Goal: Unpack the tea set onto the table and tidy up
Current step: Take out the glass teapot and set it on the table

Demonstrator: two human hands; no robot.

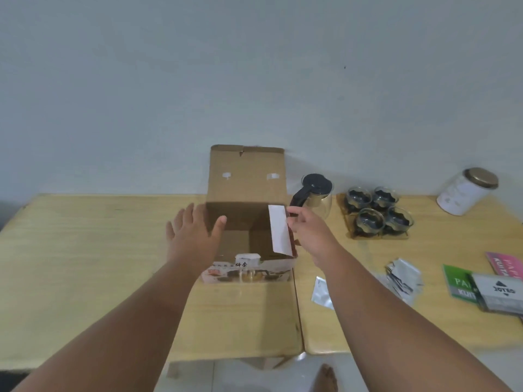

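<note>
Head view, the only one: a cardboard box [249,222] stands open near the middle of the wooden table [85,264], its tall back flap upright against the wall and its printed front panel facing the near edge. The left hand [192,230] hovers at the box's left wall with fingers spread and released, holding nothing. The right hand [308,224] pinches the white side flap [280,230] on the box's right edge between thumb and fingertips.

The tea set already sits out on the table to the right of the box: one glass teapot [317,196] with a black lid and handle, just beside the box's far right corner, and four glass cups [376,212] grouped two by two on a tray [353,236]. The box interior looks empty, though its bottom is partly hidden. By my reading, unpacking is done and the tidying step is in hand, starting with closing the box.

The next move likely calls for folding the side flap inward, then bringing the tall back flap down over it while the left hand steadies the wall.

Elsewhere on the right: one white canister [467,190] with a gold lid at the far side, and several loose packets [404,278] and cards near the edge; their exact number is hard to tell.
</note>
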